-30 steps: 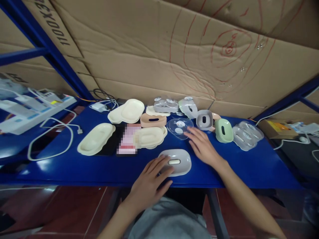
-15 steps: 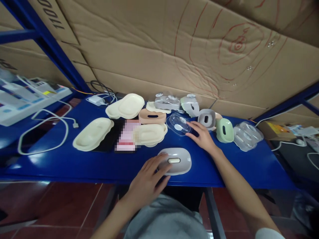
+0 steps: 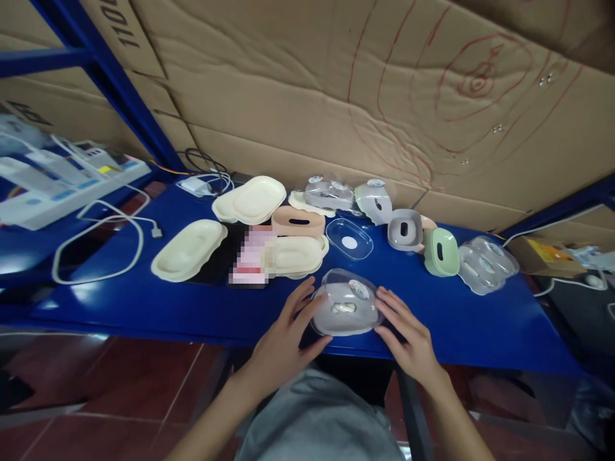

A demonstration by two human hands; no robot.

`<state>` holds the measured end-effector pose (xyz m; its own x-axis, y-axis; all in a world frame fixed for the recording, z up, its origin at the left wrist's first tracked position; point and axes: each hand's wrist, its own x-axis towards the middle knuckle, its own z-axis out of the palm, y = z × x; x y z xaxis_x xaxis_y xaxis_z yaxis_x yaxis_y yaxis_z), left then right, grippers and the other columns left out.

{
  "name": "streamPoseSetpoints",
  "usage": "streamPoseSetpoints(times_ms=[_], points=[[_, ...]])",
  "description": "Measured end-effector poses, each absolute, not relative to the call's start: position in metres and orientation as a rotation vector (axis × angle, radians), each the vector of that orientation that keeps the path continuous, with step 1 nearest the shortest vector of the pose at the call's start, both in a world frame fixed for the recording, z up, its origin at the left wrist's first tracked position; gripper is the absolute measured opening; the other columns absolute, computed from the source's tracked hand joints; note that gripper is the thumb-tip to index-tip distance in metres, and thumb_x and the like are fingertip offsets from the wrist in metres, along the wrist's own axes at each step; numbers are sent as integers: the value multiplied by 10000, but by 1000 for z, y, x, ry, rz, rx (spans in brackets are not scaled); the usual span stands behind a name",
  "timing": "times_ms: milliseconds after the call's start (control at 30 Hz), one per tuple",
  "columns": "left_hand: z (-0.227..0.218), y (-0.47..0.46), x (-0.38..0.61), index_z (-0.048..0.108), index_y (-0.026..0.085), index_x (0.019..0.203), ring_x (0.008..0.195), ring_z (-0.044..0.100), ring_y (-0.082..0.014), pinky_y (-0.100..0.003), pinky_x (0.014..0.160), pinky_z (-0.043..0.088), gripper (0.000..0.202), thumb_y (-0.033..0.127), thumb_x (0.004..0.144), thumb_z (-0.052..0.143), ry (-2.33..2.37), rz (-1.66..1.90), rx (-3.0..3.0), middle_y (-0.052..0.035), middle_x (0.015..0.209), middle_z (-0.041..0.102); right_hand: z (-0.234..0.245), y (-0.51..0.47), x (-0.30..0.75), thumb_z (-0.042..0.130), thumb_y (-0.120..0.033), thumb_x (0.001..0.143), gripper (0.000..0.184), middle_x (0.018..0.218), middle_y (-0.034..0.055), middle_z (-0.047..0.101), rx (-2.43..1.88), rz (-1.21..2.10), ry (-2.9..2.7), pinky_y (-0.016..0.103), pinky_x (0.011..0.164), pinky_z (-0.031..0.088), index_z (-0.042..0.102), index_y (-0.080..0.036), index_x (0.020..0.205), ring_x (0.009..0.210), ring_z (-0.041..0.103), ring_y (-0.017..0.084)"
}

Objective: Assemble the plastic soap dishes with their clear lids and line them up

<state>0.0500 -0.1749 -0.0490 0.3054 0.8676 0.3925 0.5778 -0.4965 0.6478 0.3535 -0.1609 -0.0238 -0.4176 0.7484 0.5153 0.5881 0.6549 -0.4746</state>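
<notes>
A clear domed plastic cover (image 3: 334,282) with a round sticker sits over the shallow grey oval dish (image 3: 353,326) at the table's front edge. Through the plastic, a small cream bar shows at the dish's middle. My left hand (image 3: 286,336) curls around the left side, fingertips on the cover and thumb near the front rim. On the right side, my right hand (image 3: 410,336) grips the cover's edge with fingers and thumb. Behind them lies another clear oval cover (image 3: 358,250) with a round white sticker.
Cream oval trays (image 3: 189,250) and a pink phone-like item, pixelated (image 3: 252,256), lie left. Peach (image 3: 283,223), grey (image 3: 401,237) and green (image 3: 444,256) slotted boxes stand behind, with clear-covered pieces (image 3: 485,262) at right. A white cable (image 3: 100,282) loops left; a cardboard wall (image 3: 288,96) rises behind.
My right hand has brought a clear cover from the back of the table onto the grey dish. Another clear cover stays behind. My left hand remains at the dish's left side.
</notes>
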Motion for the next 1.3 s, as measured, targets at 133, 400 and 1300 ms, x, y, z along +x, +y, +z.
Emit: streamPoseSetpoints(times_ms=[133,400,1300], points=[[-49,-173,50,400,303,1592,1508,531,-327,-493,1122,604,668,239,1009,721,1296,1037,2114,-158,1684,397,-29,-170,352,661,-154,1020,506,1574,104,604,-1073,390,-2144,521,1204,543,606,-300,1502,1502,553,294],[-50,-172,49,403,327,1609,1518,522,-322,-516,1172,561,681,258,1012,726,1269,1043,2132,-137,1678,428,-28,-162,335,671,-215,1037,508,1620,117,529,-1062,352,-2267,575,1242,489,568,-305,1526,1609,393,327],[-49,-168,46,595,369,1516,1472,584,-291,-496,1162,566,472,312,1054,676,1229,1009,2229,-96,1686,477,-33,-175,336,638,-133,1044,740,1684,43,492,-1043,207,-2336,563,1234,522,370,-388,1684,1628,343,311]])
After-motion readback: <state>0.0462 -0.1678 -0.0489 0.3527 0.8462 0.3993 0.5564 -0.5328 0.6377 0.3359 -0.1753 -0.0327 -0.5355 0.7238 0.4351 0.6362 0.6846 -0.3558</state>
